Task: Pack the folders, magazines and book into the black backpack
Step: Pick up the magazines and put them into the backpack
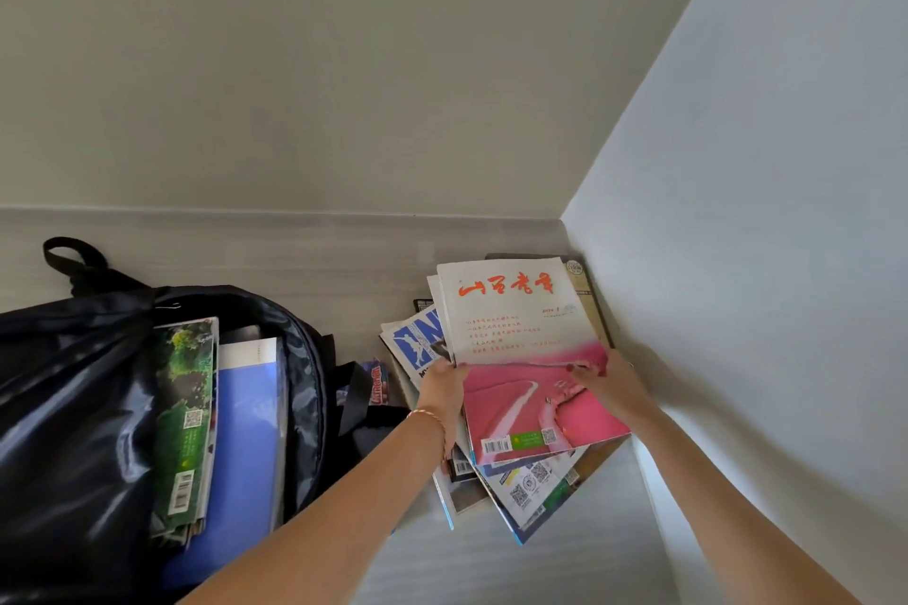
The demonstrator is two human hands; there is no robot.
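The black backpack [73,408] lies open at the left, with a green-covered magazine [186,423] and a blue folder [245,447] standing inside its mouth. At the right, in the corner, sits a messy stack of magazines [521,491]. Two lie on top: a white one with red characters [511,310] and a pink one [535,413]. My left hand [442,383] grips their left edge. My right hand [609,383] holds their right side, fingers over the pink cover. A blue-and-white magazine [417,339] pokes out beneath on the left.
Everything rests on a light grey surface [295,260] that meets a back wall and a white side wall [737,260] right beside the stack. The backpack's carry loop [69,253] points toward the back wall, and a strap [363,393] lies between bag and stack.
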